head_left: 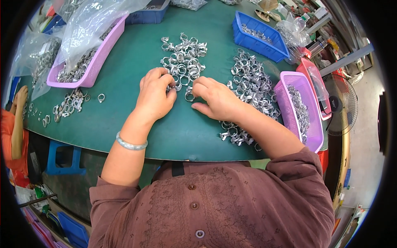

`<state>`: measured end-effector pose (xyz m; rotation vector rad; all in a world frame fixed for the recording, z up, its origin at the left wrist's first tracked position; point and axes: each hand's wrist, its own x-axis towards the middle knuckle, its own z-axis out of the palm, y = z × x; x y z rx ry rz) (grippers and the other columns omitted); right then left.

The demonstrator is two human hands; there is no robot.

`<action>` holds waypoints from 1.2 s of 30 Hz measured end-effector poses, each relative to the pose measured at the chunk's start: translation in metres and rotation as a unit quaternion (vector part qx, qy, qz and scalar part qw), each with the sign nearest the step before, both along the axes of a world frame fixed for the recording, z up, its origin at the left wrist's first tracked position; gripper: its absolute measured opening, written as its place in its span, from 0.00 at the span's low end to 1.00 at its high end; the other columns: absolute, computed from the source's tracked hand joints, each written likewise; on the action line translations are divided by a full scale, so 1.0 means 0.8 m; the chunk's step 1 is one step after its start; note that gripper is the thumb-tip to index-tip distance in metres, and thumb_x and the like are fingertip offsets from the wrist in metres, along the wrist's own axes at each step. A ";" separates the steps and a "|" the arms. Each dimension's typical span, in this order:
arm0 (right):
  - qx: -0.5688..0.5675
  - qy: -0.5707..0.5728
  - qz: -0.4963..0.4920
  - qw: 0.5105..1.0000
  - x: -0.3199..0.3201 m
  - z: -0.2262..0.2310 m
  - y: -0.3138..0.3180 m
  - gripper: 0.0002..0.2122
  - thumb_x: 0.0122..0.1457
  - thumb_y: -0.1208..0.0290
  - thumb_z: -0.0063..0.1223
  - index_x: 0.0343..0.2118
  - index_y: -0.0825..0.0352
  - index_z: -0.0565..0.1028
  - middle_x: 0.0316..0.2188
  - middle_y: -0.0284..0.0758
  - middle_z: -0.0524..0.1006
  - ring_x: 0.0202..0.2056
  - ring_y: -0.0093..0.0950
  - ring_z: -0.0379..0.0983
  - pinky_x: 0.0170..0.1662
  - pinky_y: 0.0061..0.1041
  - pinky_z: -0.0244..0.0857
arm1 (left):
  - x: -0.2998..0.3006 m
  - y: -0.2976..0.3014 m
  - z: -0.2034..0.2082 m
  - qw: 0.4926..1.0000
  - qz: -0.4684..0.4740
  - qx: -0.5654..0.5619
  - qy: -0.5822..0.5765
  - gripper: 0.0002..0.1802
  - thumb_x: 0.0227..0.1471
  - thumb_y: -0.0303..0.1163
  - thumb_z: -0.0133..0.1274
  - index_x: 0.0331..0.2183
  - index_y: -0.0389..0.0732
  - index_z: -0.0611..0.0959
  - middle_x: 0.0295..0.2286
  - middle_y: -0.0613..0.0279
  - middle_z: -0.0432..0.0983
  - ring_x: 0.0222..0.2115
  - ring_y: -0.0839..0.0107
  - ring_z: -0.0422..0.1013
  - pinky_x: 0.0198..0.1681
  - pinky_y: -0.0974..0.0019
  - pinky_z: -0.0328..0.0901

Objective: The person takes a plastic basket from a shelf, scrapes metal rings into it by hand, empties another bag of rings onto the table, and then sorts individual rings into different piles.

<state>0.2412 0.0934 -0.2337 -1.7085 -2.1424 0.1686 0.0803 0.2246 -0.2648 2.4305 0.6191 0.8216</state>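
Note:
A pile of silver metal rings (184, 58) lies on the green table in front of me. At its near left side is my left hand (155, 95), fingers curled and closed on a small metal ring (169, 88) that shows only in part. My right hand (217, 99) is at the pile's near right edge, fingers bent and the thumb apart from them. Beside its fingertips stands a single ring (189, 94); whether they touch is hard to see. Under and beyond my right forearm spreads a larger heap of similar rings (250, 78).
Pink baskets of rings stand at the left (93, 68) and right (316, 120). A blue bin (260, 39) sits at the far right. Loose rings (70, 103) and plastic bags (89, 25) lie at left. Another person's arm (18, 120) reaches in there. A fan (343, 103) stands beyond the right edge.

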 end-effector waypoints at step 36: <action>0.032 0.098 -0.101 0.990 0.050 0.003 0.029 0.07 0.47 0.77 0.55 0.31 0.67 0.71 0.38 0.38 0.70 0.36 0.36 0.71 0.39 0.30 0.66 | -0.002 0.003 -0.001 1.000 -0.010 0.012 -0.014 0.14 0.38 0.24 0.53 0.33 0.37 0.75 0.40 0.51 0.69 0.44 0.52 0.65 0.48 0.58 0.60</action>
